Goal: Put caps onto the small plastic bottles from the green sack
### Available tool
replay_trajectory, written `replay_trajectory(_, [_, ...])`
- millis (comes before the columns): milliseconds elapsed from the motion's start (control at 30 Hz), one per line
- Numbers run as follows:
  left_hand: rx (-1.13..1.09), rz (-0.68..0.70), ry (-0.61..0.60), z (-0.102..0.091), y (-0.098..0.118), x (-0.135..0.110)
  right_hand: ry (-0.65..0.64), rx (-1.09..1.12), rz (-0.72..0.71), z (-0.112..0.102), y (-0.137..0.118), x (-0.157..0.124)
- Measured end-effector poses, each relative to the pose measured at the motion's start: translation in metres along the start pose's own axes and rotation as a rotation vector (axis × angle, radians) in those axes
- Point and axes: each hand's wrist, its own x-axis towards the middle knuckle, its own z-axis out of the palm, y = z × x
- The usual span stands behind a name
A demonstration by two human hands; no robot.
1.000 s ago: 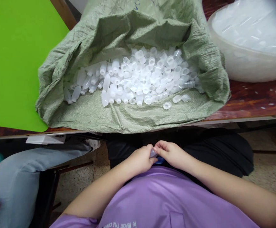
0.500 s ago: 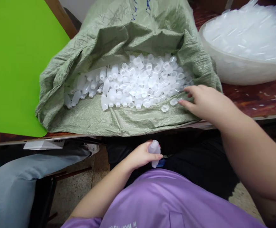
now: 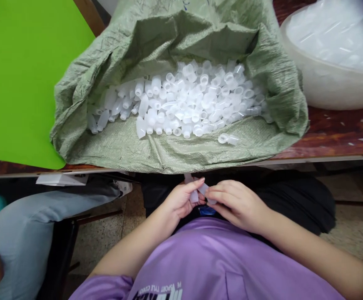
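Observation:
Both of my hands meet over my lap, just below the table edge. My left hand (image 3: 181, 200) is closed on a small translucent plastic bottle (image 3: 191, 188) that sticks up between its fingers. My right hand (image 3: 233, 202) pinches another small translucent plastic piece (image 3: 205, 191) against it. Above them an open green woven sack (image 3: 122, 146) lies on the table. It holds a heap of several small white plastic bottles (image 3: 184, 102). Two loose pieces (image 3: 227, 138) lie near the sack's front lip.
A white basin (image 3: 331, 85) full of clear plastic parts stands at the right on the dark red table (image 3: 334, 133). A bright green sheet (image 3: 22, 75) covers the left. Another person's leg in light jeans (image 3: 41, 221) is at the lower left.
My right hand has come back from the sack's front edge to my lap and now pinches a small plastic piece against the bottle in my left hand. One loose piece has gone from the sack's lip.

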Motion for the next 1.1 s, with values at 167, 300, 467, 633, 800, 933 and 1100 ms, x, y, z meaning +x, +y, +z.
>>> replay_trajectory(167, [-0.057,-0.090,0.081,0.000,0.001,-0.002,0.026,0.073,0.032,0.018,0.012,-0.015])
replay_trajectory(300, [0.002,-0.107,0.064,-0.002,0.002,-0.002,-0.017,-0.060,-0.080,0.013,0.019,-0.023])
replay_trajectory(467, [-0.006,-0.100,0.101,-0.004,-0.002,0.001,0.023,-0.037,-0.054,0.023,0.024,-0.026])
replay_trajectory(633, [0.002,0.059,0.158,0.002,-0.006,-0.001,-0.049,0.067,0.570,0.036,0.021,-0.014])
replay_trajectory(800, [-0.003,0.164,0.191,0.006,-0.006,-0.002,-0.004,0.027,0.546,0.040,0.023,-0.016])
replay_trajectory(933, [-0.003,0.182,0.196,0.004,-0.006,0.002,-0.063,0.202,0.600,0.043,0.026,-0.024])
replay_trajectory(1100, [-0.006,0.200,0.196,0.005,-0.008,0.003,0.036,0.144,0.582,0.047,0.027,-0.026])
